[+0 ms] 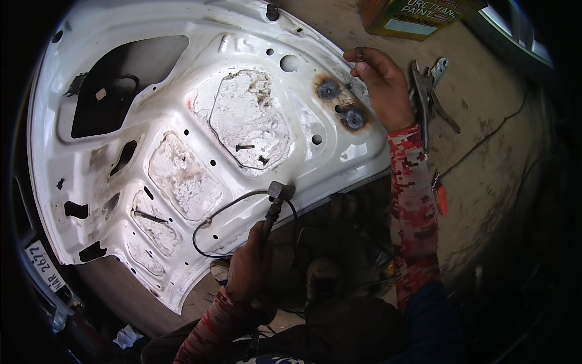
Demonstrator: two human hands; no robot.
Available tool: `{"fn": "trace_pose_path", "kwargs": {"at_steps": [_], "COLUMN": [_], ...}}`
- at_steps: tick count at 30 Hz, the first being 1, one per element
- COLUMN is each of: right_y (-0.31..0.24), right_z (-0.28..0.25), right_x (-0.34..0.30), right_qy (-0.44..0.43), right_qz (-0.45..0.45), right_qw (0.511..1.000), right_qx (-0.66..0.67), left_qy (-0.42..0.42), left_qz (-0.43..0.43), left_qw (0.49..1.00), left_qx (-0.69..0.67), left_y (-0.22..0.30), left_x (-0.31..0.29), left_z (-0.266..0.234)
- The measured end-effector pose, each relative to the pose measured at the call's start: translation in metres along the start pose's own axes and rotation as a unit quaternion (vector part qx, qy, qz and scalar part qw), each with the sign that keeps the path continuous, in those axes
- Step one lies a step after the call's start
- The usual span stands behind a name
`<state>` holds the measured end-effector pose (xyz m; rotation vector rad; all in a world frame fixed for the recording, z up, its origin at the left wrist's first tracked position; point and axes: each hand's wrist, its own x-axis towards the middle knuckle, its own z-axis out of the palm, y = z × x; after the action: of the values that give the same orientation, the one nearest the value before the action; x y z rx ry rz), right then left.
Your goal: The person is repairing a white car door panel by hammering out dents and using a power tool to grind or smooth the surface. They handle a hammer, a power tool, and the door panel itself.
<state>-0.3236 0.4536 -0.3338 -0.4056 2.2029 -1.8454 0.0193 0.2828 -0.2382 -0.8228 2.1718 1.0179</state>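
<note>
A large white car body panel [242, 176] lies inner side up before me, with cut-outs and rough white patches. My left hand [247, 267] is wrapped round the handle of a hammer [280, 191]; its blocky head is over the panel's near edge. At the panel's right side, my right hand [385, 88] pinches a small dark metal piece [360, 54] between thumb and finger; its exact kind is too small to tell. Below that hand are two dark round patches [329, 90] [353, 118] ringed by brown scorching. A black cable [200, 227] loops over the near edge by the hammer.
Two pairs of pliers [422, 97] [439, 70] lie on the floor beside my right wrist, near a red-handled tool [441, 199]. A rectangular tin [412, 21] stands beyond. At far left is a car part with a number plate [43, 267]. Loose metal pieces [245, 147] rest on the panel.
</note>
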Motion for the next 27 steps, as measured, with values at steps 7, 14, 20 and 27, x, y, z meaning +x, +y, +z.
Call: {"fn": "trace_pose_path", "kwargs": {"at_steps": [7, 14, 20, 27], "right_y": [0.013, 0.023, 0.025, 0.027], "right_z": [0.025, 0.031, 0.034, 0.031], "right_x": [-0.004, -0.006, -0.007, -0.009], "right_qy": [-0.014, 0.007, -0.004, -0.018], "right_qz": [0.004, -0.018, -0.023, -0.032], "right_qw": [0.985, 0.984, 0.986, 0.991], "right_qx": [0.174, 0.178, 0.163, 0.129], "left_qy": [0.002, 0.020, 0.013, 0.018], "left_qz": [0.016, 0.037, 0.003, -0.003], "left_qw": [1.000, 0.999, 1.000, 1.000], "left_qx": [-0.009, -0.004, 0.016, 0.016], "left_y": [0.003, 0.005, 0.009, 0.010], "left_x": [-0.002, -0.003, -0.003, -0.003], "left_z": [0.001, 0.006, 0.007, 0.013]}}
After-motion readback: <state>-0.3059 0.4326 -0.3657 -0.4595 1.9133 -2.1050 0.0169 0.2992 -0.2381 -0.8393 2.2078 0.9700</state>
